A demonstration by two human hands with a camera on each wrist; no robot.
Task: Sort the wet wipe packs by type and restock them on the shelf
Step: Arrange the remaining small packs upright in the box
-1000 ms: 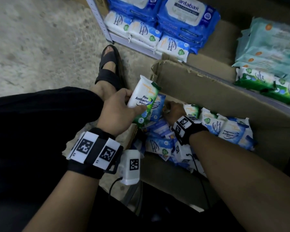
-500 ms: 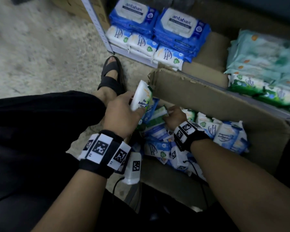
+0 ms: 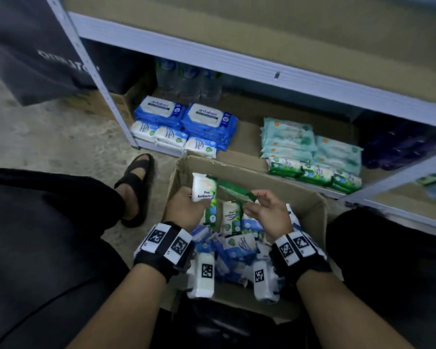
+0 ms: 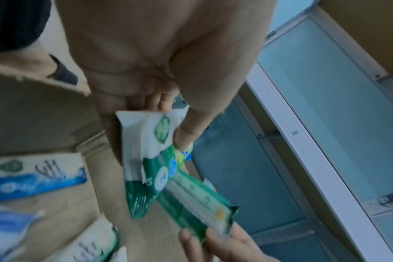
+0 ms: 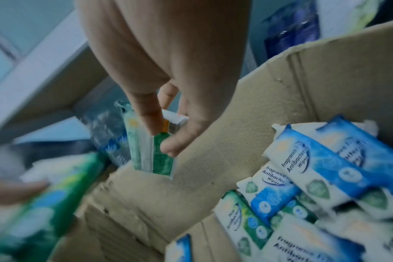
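A: What changed?
B: The right hand [image 3: 267, 212] has lifted a second green-and-white plastic wipe pack [image 3: 234, 191] from the brown cardboard box [image 3: 310, 205], pinched.
A: And the left hand [image 3: 184, 210]?
B: Still grips the first green pine pack [image 3: 204, 195]; matched pair, shelf-ready.

Green-and-white pack [image 3: 204, 192]; brown box [image 3: 310, 205]; blue packs [image 3: 209, 119].

Left hand [image 3: 186, 210] and right hand [image 3: 269, 212] side by side over the box [image 3: 310, 205], packs [image 3: 239, 244] beneath them, shelf [image 3: 247, 147] just beyond
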